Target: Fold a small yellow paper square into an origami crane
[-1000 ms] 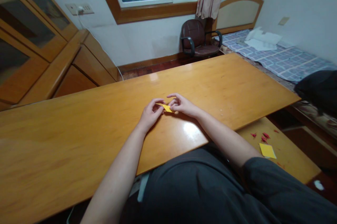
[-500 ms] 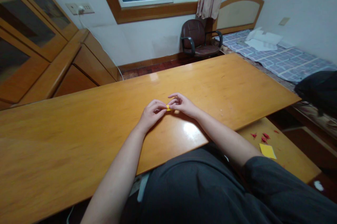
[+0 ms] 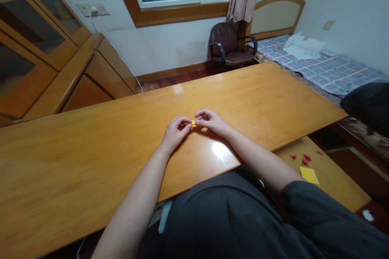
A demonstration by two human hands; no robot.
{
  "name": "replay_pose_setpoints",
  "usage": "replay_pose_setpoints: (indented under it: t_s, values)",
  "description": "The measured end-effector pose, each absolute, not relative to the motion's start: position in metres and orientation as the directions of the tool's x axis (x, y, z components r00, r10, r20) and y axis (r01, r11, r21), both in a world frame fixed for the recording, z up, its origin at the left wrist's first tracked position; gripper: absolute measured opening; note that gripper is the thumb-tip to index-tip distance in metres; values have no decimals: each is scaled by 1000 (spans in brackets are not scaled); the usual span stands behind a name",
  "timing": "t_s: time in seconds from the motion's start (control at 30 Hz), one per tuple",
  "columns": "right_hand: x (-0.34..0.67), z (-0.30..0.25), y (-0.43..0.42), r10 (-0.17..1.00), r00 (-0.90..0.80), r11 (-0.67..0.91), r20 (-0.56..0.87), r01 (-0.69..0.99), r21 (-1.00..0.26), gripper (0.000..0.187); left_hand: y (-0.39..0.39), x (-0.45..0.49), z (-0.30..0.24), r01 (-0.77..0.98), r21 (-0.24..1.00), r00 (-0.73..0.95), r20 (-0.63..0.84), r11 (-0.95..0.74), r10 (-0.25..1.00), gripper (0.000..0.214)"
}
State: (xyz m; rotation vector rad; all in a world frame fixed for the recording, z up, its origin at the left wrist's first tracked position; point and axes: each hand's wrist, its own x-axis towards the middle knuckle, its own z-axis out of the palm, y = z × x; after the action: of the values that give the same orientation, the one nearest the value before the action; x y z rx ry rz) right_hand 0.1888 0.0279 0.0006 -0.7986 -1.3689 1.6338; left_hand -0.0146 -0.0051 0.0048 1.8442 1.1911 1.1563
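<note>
A small folded piece of yellow paper (image 3: 193, 123) is pinched between my two hands, just above or on the wooden table (image 3: 91, 149). My left hand (image 3: 177, 130) grips its left side with thumb and fingertips. From the right, my right hand (image 3: 211, 122) closes thumb and fingers on the other side. The fingers cover much of the paper, so its folded shape is hard to make out. On a lower wooden surface (image 3: 337, 186) at my right lie several small red folded-paper pieces (image 3: 306, 159) and a stack of yellow square paper (image 3: 309, 175).
Beyond the table stands a brown office chair (image 3: 226, 44) under the window. A bed (image 3: 331, 68) with a checked cover is at the right, with a black bag (image 3: 369, 103) at its near end. Wooden cabinets (image 3: 69, 64) line the left wall.
My right hand's fingers have curled in closer to the yellow paper, and a little more of the paper shows. My left hand has shifted only slightly.
</note>
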Motion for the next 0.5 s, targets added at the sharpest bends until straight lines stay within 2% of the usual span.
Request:
replay_pose_setpoints:
  t_s: [0.23,0.5]
  values:
    - [187,-4,27,901,-410,62,141,-199,-978,40,-2,-13,-1,176,943,73,273,-282,959,26]
    - [185,5,17,893,-419,183,162,9,-983,23,-1,-12,-3,131,953,77,267,-275,961,27]
